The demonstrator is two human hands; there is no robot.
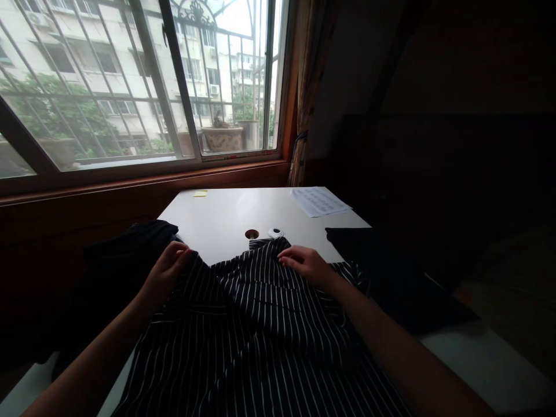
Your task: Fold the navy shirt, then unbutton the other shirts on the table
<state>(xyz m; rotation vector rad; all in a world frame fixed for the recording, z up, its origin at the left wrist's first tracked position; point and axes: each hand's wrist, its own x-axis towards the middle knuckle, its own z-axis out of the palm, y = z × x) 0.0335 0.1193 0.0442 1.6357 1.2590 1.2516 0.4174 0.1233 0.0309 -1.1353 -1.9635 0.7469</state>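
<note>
A black garment with thin white stripes (269, 313), which looks like a shirt, spreads over the near part of the table. My left hand (170, 263) pinches its upper left edge and lifts that corner a little. On the other side, my right hand (306, 263) has its fingers closed on the cloth near the upper middle, where the fabric bunches up. Creases run down from between the two hands. The garment's lower end passes out of view at the bottom.
Dark clothing is heaped on the left (125, 260), and a dark folded cloth (391, 272) lies at the right. Printed sheets (320, 201) and yellow sticky notes (200, 193) rest on the white table (226, 211). A cable hole (252, 234) and its white cover (275, 233) are beyond the garment.
</note>
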